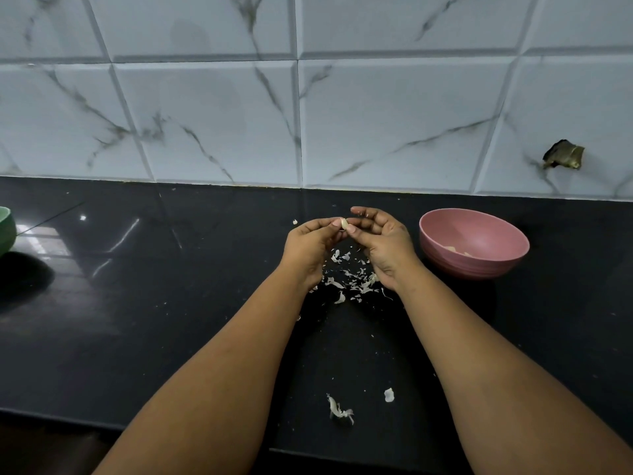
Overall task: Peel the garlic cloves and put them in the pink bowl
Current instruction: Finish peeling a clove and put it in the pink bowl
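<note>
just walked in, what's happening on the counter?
A person is peeling garlic. Both hands, left hand and right hand, pinch one garlic clove above the black counter. Papery skins lie scattered beneath. The pink bowl on the right already holds a few pale pieces, likely cloves.

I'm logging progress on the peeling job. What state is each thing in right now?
garlic clove: pinched between both hands' fingertips, above the counter
left hand: gripping the clove
right hand: gripping the clove
pink bowl: upright, a few pale pieces inside
peel scraps: scattered on the counter
green bowl: mostly out of view
</note>
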### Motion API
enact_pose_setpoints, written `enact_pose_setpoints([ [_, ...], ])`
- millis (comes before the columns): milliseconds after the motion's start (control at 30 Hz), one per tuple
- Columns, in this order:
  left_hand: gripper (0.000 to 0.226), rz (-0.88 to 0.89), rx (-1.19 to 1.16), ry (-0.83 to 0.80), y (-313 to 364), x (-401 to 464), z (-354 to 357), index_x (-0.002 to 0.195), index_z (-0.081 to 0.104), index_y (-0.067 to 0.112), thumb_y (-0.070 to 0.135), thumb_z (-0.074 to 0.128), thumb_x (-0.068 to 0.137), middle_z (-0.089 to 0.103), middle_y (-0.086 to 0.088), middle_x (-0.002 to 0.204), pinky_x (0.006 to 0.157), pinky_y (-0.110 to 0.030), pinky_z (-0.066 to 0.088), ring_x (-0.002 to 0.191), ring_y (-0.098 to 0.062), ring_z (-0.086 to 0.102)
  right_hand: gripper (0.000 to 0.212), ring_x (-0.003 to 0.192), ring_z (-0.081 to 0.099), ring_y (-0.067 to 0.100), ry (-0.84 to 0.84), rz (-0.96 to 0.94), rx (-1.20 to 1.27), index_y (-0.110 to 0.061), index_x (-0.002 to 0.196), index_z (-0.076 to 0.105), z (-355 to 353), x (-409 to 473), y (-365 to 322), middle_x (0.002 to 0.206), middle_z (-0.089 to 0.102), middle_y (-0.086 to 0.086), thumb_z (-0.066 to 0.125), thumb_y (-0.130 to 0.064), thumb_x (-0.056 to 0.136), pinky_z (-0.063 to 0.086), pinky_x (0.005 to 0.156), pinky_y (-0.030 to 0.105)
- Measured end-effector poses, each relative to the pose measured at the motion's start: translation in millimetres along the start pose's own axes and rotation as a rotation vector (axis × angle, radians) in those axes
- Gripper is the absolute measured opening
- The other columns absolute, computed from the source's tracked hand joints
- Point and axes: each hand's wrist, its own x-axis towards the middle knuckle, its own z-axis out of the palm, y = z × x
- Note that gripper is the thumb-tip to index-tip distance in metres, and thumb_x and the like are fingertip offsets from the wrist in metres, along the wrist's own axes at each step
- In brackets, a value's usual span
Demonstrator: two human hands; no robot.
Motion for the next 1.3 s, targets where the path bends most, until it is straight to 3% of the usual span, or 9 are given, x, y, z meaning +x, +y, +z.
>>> enact_pose_setpoints([
  [167,0.010,0.124,0.337,0.111,-5,5,-3,0.084,0.070,0.007,0.004,0.065,0.092,0.071,-0.006,0.079,0.072,-0.022,0.054,0.072,-0.009,0.068,0.029,0.089,0.069,0.017,-0.015,0.001,-0.053,-0.014,0.103,0.067,0,-1,2,0.092,0.071,0.007,0.070,0.005,0.081,0.053,0.089,0.031],
  [300,0.007,0.159,0.424,0.151,-8,5,-1,0.091,0.068,0.006,0.009,0.063,0.095,0.070,-0.003,0.080,0.074,-0.024,0.054,0.071,-0.006,0.066,0.026,0.093,0.067,0.018,-0.041,0.020,-0.053,-0.016,0.102,0.069,3,-2,1,0.096,0.071,0.007,0.065,0.005,0.086,0.052,0.078,0.025],
  [467,0.014,0.143,0.476,0.146,-9,4,2,0.092,0.067,0.007,0.015,0.057,0.098,0.073,-0.009,0.087,0.083,-0.036,0.058,0.083,-0.021,0.071,0.019,0.068,0.065,0.006,-0.055,0.100,0.126,-0.008,0.102,0.066,9,-4,-3,0.087,0.068,0.005,0.053,0.003,0.094,0.054,0.066,0.017],
  [633,0.036,0.098,0.495,0.156,-5,2,4,0.059,0.048,0.015,0.019,0.047,0.095,0.050,-0.003,0.062,0.067,-0.037,0.046,0.064,-0.019,0.049,0.018,0.075,0.063,0.008,-0.012,0.157,0.235,-0.006,0.101,0.067,8,-1,-4,0.090,0.067,0.006,0.052,0.001,0.095,0.054,0.068,0.016],
  [733,0.032,0.138,0.728,0.191,-4,1,0,0.065,0.055,0.006,0.025,0.050,0.090,0.051,-0.008,0.064,0.062,-0.036,0.043,0.062,-0.020,0.047,0.017,0.077,0.063,0.009,0.012,0.166,0.269,-0.005,0.100,0.067,7,-1,-6,0.091,0.067,0.006,0.053,0.002,0.095,0.053,0.068,0.015],
  [833,0.020,0.161,0.852,0.205,-1,1,-3,0.088,0.069,0.007,0.015,0.051,0.091,0.064,-0.002,0.083,0.075,-0.036,0.050,0.075,-0.015,0.058,0.017,0.077,0.061,0.010,0.026,0.180,0.278,-0.005,0.098,0.066,7,-1,-7,0.093,0.066,0.005,0.052,0.003,0.095,0.054,0.067,0.014],
  [933,0.050,0.228,0.931,0.122,0,0,-5,0.126,0.057,0.016,-0.008,0.046,0.084,0.059,0.001,0.118,0.090,-0.031,0.049,0.101,-0.015,0.057,0.017,0.076,0.060,0.010,0.033,0.188,0.263,-0.006,0.096,0.066,6,-2,-8,0.093,0.065,0.006,0.051,0.003,0.095,0.053,0.065,0.014],
  [1133,0.009,0.434,0.840,0.178,-3,0,-3,0.098,0.066,0.022,0.016,0.065,0.092,0.069,0.009,0.083,0.079,-0.029,0.056,0.080,-0.008,0.067,0.022,0.068,0.062,0.011,0.076,0.262,0.314,-0.001,0.087,0.067,7,-3,-15,0.075,0.068,0.008,0.046,0.004,0.093,0.053,0.061,0.015],
  [1300,0.046,0.424,0.824,0.240,5,-1,-3,0.118,0.062,0.013,-0.007,0.041,0.083,0.065,-0.002,0.114,0.092,-0.033,0.052,0.097,-0.008,0.063,0.022,0.071,0.065,0.013,0.043,0.310,0.411,0.002,0.088,0.066,5,-4,-17,0.078,0.070,0.010,0.044,0.004,0.090,0.055,0.066,0.017],
])
